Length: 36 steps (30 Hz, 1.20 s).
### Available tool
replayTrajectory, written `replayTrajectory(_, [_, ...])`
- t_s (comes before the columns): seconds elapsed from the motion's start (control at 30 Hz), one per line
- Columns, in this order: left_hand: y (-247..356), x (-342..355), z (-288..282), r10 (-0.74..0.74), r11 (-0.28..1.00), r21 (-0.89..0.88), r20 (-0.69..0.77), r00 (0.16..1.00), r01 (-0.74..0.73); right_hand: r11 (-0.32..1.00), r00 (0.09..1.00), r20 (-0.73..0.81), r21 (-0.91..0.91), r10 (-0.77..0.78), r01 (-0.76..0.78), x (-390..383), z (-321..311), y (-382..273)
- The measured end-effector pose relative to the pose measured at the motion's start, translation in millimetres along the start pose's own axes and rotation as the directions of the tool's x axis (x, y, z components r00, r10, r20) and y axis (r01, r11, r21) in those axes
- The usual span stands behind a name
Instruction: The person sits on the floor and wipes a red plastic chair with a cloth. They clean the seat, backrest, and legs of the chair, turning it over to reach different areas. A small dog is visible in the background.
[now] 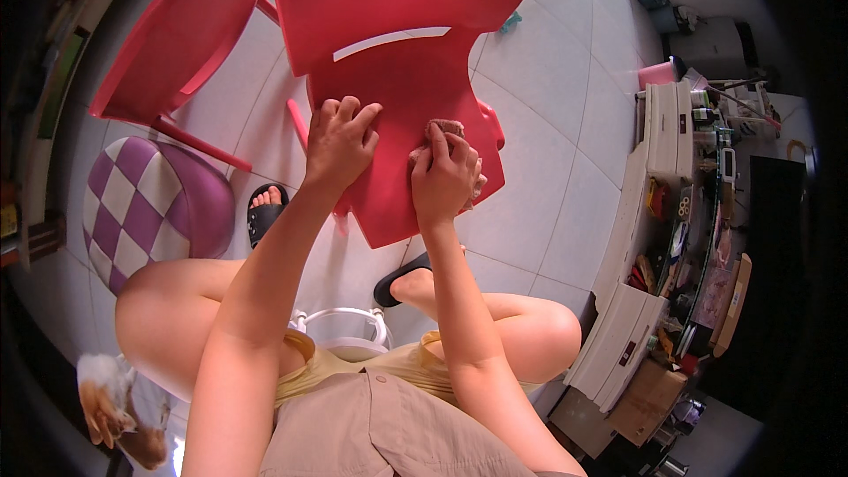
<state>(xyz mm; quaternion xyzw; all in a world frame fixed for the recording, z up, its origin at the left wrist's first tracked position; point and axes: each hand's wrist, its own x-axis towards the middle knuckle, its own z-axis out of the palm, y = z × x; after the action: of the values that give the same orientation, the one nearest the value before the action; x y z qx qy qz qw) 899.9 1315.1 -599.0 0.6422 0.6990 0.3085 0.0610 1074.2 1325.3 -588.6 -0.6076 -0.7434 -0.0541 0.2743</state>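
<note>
A red plastic chair (389,203) stands in front of me, its slotted backrest at the far side. My right hand (446,178) is closed on a crumpled brownish-pink cloth (446,126), pressing it on the right part of the seat. Parts of the cloth stick out past the fingertips and along the hand's right side. My left hand (341,143) lies at the seat's left edge, fingers bent and closed against the chair; their tips are partly hidden.
Another red chair (190,31) stands at the far left. Nearer is a stool with a purple-and-white checked cushion (137,203). A white and orange furry animal (110,397) is at the lower left. White drawer cabinets (618,349) with clutter line the right. A white round-framed seat (344,344) is beneath me.
</note>
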Motion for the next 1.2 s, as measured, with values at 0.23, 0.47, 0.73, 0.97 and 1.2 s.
replayTrajectory(0.23, [0.6,-0.9,-0.5,-0.005,1.000,-0.007,-0.001,1.000,0.005,1.000,1.000,0.014,0.004,0.005,-0.005,0.3,-0.5,-0.2])
replayTrajectory(0.47, [0.1,0.0,-1.8,-0.026,0.999,-0.020,0.050,0.998,0.027,1.000,1.000,0.012,0.010,0.000,0.000,-0.1,-1.2,0.2])
replayTrajectory(0.73, [-5.4,-0.4,-2.7,-0.038,0.981,-0.195,-0.084,0.996,0.021,0.999,0.999,-0.030,0.017,-0.027,0.028,3.6,-5.7,-3.9])
replayTrajectory(0.97, [-9.4,-1.3,1.6,-0.054,0.952,-0.306,-0.198,0.979,-0.009,0.966,0.952,0.197,0.162,-0.234,0.204,10.5,-6.4,-14.2])
replayTrajectory(1.2, [-10.6,-0.2,3.7,-0.006,0.929,-0.364,-0.191,0.981,-0.066,0.929,0.911,0.217,0.201,-0.351,0.310,39.5,28.6,-31.5])
